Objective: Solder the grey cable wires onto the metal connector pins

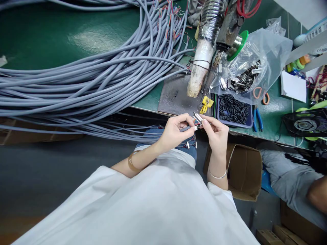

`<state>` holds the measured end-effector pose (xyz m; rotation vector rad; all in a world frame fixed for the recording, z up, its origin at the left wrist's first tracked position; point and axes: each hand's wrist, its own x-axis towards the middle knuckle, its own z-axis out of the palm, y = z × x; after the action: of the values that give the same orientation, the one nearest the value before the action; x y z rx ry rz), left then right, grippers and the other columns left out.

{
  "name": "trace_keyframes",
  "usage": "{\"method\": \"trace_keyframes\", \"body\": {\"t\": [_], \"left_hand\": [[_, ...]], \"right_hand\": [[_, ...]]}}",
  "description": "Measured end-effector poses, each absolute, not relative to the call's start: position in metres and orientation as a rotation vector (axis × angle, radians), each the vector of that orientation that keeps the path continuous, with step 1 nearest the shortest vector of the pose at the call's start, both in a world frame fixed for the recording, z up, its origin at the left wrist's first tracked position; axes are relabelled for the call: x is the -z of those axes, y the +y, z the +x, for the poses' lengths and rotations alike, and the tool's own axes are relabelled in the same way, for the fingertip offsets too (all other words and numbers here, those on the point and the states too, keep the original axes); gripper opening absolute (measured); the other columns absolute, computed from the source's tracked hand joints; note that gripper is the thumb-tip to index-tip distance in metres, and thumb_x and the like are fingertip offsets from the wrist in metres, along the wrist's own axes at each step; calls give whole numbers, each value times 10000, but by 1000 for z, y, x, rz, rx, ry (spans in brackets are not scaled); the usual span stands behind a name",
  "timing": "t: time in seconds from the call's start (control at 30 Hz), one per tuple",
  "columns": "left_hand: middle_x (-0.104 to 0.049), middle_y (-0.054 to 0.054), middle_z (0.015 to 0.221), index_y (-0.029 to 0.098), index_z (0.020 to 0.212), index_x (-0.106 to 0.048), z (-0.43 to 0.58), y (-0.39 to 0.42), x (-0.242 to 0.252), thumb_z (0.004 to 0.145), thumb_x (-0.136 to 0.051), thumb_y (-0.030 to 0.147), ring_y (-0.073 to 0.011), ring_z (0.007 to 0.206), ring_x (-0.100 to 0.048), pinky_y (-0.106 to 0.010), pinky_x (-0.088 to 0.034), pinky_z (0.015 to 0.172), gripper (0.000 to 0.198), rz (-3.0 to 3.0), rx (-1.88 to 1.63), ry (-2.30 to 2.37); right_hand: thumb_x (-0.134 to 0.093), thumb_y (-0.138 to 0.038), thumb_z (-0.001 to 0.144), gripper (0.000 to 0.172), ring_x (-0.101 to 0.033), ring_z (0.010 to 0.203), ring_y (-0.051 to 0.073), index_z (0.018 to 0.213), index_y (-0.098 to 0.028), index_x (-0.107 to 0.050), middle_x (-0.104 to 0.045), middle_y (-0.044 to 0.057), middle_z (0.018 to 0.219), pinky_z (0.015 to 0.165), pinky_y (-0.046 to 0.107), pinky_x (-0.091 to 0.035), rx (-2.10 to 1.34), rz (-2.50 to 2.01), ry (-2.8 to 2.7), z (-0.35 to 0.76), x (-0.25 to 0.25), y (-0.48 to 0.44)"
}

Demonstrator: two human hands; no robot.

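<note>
My left hand [176, 131] is closed around the end of a grey cable [184, 129], pinching it just below the bench edge. My right hand [216, 132] pinches a small metal connector [197, 118] with coloured wires, fitted at that cable's tip. Both hands meet over my lap, in front of a worn metal plate [173, 95]. A yellow clip [205, 104] sits just above the connector. A taped, foil-wrapped tool [204, 58] hangs down over the plate.
A thick bundle of grey cables [84, 85] covers the green bench [46, 37]. A plastic bag of metal connectors [245, 76] and a blue tray of black sleeves [233, 109] lie right. Blue pliers [257, 117], a cardboard box [242, 170] and another person's leg [293, 180] are nearby.
</note>
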<state>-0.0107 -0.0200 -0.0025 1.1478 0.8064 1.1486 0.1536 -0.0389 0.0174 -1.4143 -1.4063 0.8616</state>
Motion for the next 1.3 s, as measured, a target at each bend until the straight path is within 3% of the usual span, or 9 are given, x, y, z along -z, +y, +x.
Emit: {"method": "trace_keyframes", "body": {"t": [0.2, 0.37, 0.53, 0.63, 0.73, 0.83, 0.93, 1.3], "left_hand": [[-623, -6, 793, 135, 722, -586, -13, -15, 2, 724, -752, 160, -33, 573, -482, -158, -381, 525, 167, 979, -1034, 762], [-600, 9, 785, 135, 724, -569, -14, -14, 1, 715, -760, 160, -4, 505, -410, -152, -315, 468, 192, 945, -986, 743], [-613, -1, 817, 135, 738, -567, -13, -13, 2, 722, -746, 152, 6, 487, -400, -149, -287, 440, 181, 938, -997, 767], [-634, -12, 827, 138, 733, -560, -13, -12, 2, 728, -750, 167, 5, 479, -408, -148, -287, 428, 193, 933, -1022, 788], [-650, -17, 829, 141, 723, -550, -12, -9, 3, 728, -763, 184, 0, 484, -424, -146, -294, 425, 217, 937, -1044, 811], [-653, -16, 811, 145, 721, -552, -12, -8, 4, 730, -778, 200, -7, 484, -432, -147, -299, 420, 233, 954, -1055, 822], [-654, -13, 816, 149, 730, -557, -12, -7, 3, 742, -790, 223, -10, 488, -436, -146, -314, 418, 245, 966, -1067, 808], [-617, 4, 794, 156, 729, -561, -10, 1, 7, 782, -746, 208, -9, 451, -422, -169, -292, 397, 200, 1001, -1153, 873]], "right_hand": [[-696, -342, 921, 220, -510, 523, 75, 1118, -278, -767, -740, -17, 799, 466, 222, -395, -674, -1423, -1535, 158, -20, -45], [-714, -275, 911, 45, -525, 546, 62, 909, -239, -741, -712, -35, 753, 521, 217, -414, -546, -1411, -1765, 161, -22, -47], [-699, -337, 914, 118, -436, 468, 53, 895, -223, -679, -583, -65, 628, 443, 215, -334, -484, -1450, -1638, 160, -16, -47], [-622, -351, 959, 181, -491, 461, 68, 1098, -235, -629, -582, -73, 626, 442, 205, -369, -444, -1379, -1431, 159, -18, -50], [-544, -295, 1007, 204, -612, 493, 80, 1206, -250, -558, -733, -33, 800, 486, 213, -475, -416, -1367, -1337, 158, -23, -54], [-602, -229, 979, 155, -762, 713, 139, 1129, -261, -622, -798, 15, 992, 667, 272, -606, -276, -1422, -1488, 156, -26, -56], [-670, -175, 925, 140, -783, 939, 189, 1034, -262, -672, -802, 35, 1040, 829, 314, -628, -101, -1379, -1749, 154, -23, -54], [-650, -195, 924, 50, -766, 1012, 195, 897, -234, -638, -790, 55, 1079, 873, 350, -636, -320, -1327, -1672, 150, -4, -30]]}}
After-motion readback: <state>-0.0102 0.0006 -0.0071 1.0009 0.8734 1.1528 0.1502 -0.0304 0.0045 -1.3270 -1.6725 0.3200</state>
